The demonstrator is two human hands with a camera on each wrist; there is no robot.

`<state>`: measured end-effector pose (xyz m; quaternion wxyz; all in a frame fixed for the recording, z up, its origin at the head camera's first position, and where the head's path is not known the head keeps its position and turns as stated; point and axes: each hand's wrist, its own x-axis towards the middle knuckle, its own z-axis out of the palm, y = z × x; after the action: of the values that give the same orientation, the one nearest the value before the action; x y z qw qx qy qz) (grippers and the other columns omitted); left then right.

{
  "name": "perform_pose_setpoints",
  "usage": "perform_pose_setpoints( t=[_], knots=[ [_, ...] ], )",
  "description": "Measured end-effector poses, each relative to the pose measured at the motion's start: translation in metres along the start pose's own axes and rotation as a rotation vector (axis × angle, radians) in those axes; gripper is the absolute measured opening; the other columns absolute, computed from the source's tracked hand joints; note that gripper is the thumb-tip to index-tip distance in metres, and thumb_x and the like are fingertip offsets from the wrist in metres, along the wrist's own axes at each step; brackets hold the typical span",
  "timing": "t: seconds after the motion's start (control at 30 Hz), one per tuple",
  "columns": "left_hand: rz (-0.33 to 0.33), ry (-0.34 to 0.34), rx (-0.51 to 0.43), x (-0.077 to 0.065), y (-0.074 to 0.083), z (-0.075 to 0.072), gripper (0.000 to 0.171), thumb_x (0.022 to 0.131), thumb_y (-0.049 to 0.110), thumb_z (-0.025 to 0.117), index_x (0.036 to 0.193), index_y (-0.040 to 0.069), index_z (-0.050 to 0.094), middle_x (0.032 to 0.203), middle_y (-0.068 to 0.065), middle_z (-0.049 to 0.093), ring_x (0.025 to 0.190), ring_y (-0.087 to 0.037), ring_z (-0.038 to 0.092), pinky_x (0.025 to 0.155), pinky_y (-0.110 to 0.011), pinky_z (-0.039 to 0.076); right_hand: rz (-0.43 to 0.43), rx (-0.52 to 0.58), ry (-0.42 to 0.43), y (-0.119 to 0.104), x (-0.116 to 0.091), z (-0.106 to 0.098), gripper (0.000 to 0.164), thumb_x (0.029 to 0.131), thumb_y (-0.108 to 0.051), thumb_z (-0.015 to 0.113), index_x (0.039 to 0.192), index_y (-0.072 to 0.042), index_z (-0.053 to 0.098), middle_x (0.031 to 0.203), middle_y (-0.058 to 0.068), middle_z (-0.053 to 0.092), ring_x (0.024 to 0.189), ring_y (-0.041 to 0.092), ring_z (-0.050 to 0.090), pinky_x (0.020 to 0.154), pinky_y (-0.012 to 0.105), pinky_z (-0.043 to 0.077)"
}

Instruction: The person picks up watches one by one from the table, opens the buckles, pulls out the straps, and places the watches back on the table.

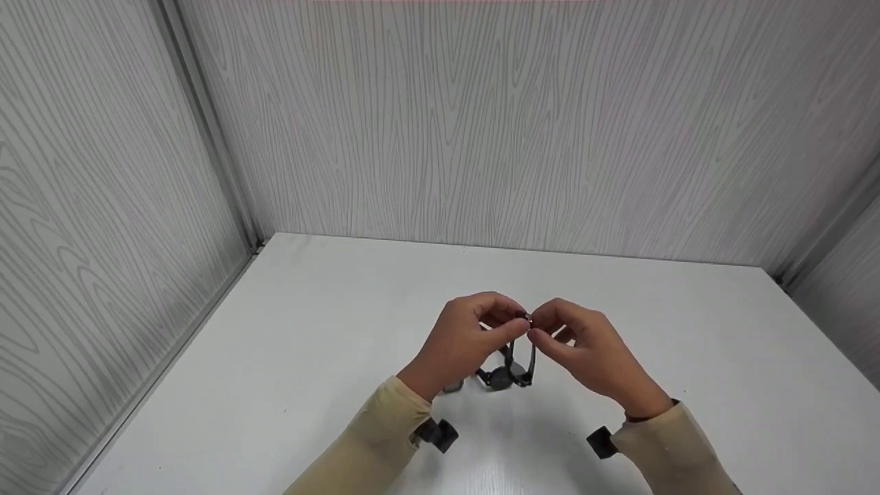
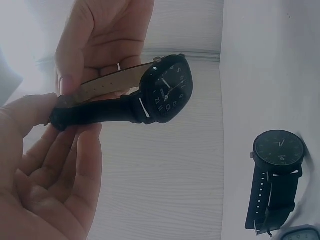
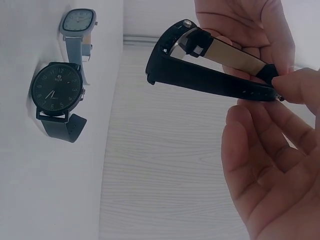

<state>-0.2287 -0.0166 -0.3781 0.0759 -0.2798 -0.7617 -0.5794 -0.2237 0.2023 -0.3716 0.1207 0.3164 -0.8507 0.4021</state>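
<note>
Both hands hold up a black wristwatch (image 2: pixel 168 91) by its strap, whose two ends meet at the buckle. My left hand (image 1: pixel 462 340) pinches the strap there between thumb and fingers. From the other side my right hand (image 1: pixel 588 347) pinches the strap end at the same spot. The squarish dial with white numerals hangs away from the fingers, and the strap's tan lining shows in the right wrist view. Fingertips partly hide the buckle, so I cannot tell whether it is fastened.
On the white table (image 1: pixel 344 309) beneath the hands lies a black round-dial watch (image 3: pixel 56 91). Next to it is a grey watch (image 3: pixel 78 21) with a squarish case. Wood-grain panels (image 1: pixel 447 124) stand at the back and both sides.
</note>
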Motion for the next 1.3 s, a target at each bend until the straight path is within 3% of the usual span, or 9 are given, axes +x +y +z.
perform_pose_setpoints(
  t=[0.17, 0.4, 0.6, 0.8, 1.03, 1.17, 1.3],
  knots=[
    [0.013, 0.035, -0.015, 0.000, 0.000, -0.002, 0.017, 0.098, 0.031, 0.073, 0.109, 0.018, 0.074, 0.097, 0.009, 0.073, 0.088, -0.011, 0.068, 0.078, -0.031, 0.057, 0.031, -0.007, 0.036, -0.001, -0.001, -0.002, 0.008, 0.100, -0.013, 0.070, 0.103, -0.021, 0.070, 0.092, -0.009, 0.071, 0.085, 0.012, 0.067, 0.074, 0.030, 0.054],
    [0.044, 0.130, -0.019, 0.002, 0.000, -0.006, 0.021, 0.100, 0.030, 0.071, 0.114, 0.015, 0.072, 0.101, 0.008, 0.072, 0.093, -0.010, 0.067, 0.084, -0.034, 0.056, 0.087, 0.027, 0.279, -0.002, 0.001, -0.004, 0.009, 0.096, -0.005, 0.072, 0.103, -0.009, 0.068, 0.093, -0.004, 0.070, 0.086, 0.013, 0.065, 0.072, 0.023, 0.052],
    [0.059, 0.098, 0.043, 0.003, 0.001, -0.005, 0.019, 0.101, 0.029, 0.070, 0.114, 0.016, 0.070, 0.101, 0.010, 0.073, 0.094, -0.006, 0.068, 0.087, -0.031, 0.056, 0.053, 0.027, 0.370, -0.003, 0.002, -0.005, 0.012, 0.095, -0.003, 0.073, 0.104, -0.006, 0.067, 0.094, -0.001, 0.069, 0.087, 0.012, 0.065, 0.073, 0.020, 0.052],
    [0.032, 0.015, 0.077, 0.001, 0.001, -0.004, 0.018, 0.102, 0.025, 0.067, 0.117, 0.015, 0.068, 0.104, 0.010, 0.072, 0.098, -0.004, 0.067, 0.086, -0.029, 0.056, 0.039, -0.014, 0.370, -0.001, 0.002, -0.002, 0.017, 0.092, 0.004, 0.071, 0.104, -0.007, 0.066, 0.095, -0.004, 0.068, 0.089, 0.011, 0.065, 0.077, 0.019, 0.051],
    [0.014, -0.073, 0.126, 0.001, -0.002, -0.001, 0.018, 0.103, 0.021, 0.066, 0.120, 0.016, 0.068, 0.107, 0.011, 0.072, 0.098, -0.005, 0.067, 0.086, -0.028, 0.056, 0.050, 0.000, 0.323, 0.005, 0.001, 0.000, 0.010, 0.097, -0.003, 0.069, 0.105, -0.008, 0.066, 0.093, 0.004, 0.069, 0.085, 0.013, 0.068, 0.076, 0.020, 0.053],
    [-0.043, -0.093, 0.139, 0.002, -0.009, 0.004, 0.017, 0.102, 0.024, 0.068, 0.117, 0.018, 0.069, 0.103, 0.013, 0.073, 0.095, -0.004, 0.068, 0.085, -0.029, 0.056, 0.103, 0.024, 0.275, 0.012, 0.002, 0.000, 0.010, 0.099, -0.005, 0.068, 0.107, -0.010, 0.066, 0.094, 0.003, 0.069, 0.082, 0.016, 0.072, 0.075, 0.023, 0.056],
    [-0.122, -0.113, 0.224, 0.006, -0.019, 0.009, 0.011, 0.101, 0.027, 0.069, 0.110, 0.022, 0.070, 0.098, 0.016, 0.073, 0.092, -0.001, 0.067, 0.084, -0.031, 0.054, 0.180, 0.015, 0.185, 0.022, 0.004, 0.000, 0.008, 0.101, -0.010, 0.066, 0.109, -0.010, 0.065, 0.099, 0.005, 0.068, 0.083, 0.019, 0.073, 0.074, 0.027, 0.055]
  ],
)
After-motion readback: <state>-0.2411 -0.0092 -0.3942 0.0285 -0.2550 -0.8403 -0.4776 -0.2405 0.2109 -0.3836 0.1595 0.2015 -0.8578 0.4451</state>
